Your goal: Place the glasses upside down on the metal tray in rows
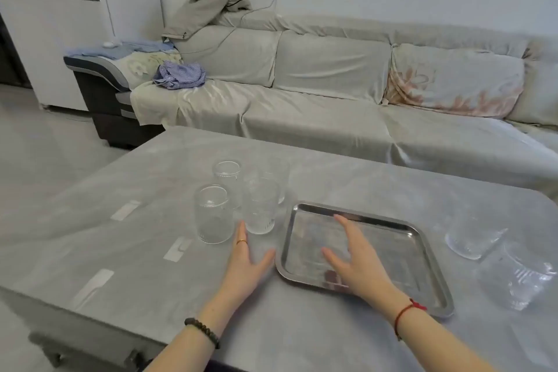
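A square metal tray [422, 257] lies on the grey table with nothing on it. To its left stand several clear ribbed glasses, upright: one near left [213, 214], one in the middle [261, 205], one behind [228, 175]. Two more clear glasses [471, 240] [525, 278] stand right of the tray, blurred. My left hand [247, 263] hovers open just in front of the middle glass, fingers apart, apart from it. Over the tray's left half, my right hand [359, 260] is spread open and holds nothing.
The grey table [151, 190] has white tape strips [178, 248] on its left part and its near edge runs at lower left. A cloth-covered sofa [332, 93] with clothes on it stands behind the table.
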